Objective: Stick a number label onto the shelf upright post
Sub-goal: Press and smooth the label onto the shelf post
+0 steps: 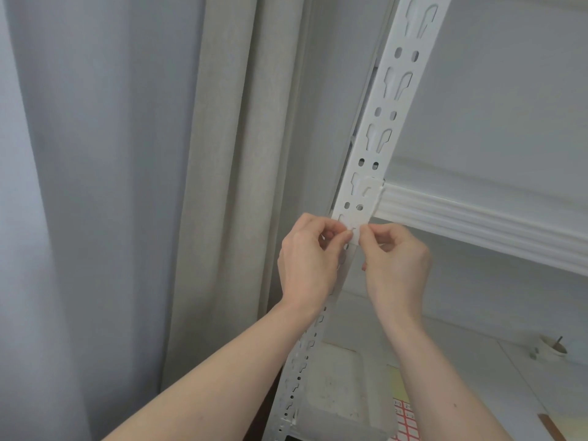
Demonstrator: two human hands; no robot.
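A small white number label [355, 233] is pinched at its two ends between the left hand [307, 257] and right hand [394, 262], held crosswise against the shelf upright post [381, 122], whose long axis rises away above both hands.

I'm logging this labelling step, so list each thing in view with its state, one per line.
left hand: pinching the label's left edge
right hand: pinching the label's right edge
label: held against the post, between both hands
shelf upright post: standing, slots open
sheet of labels: lying flat on the lower shelf
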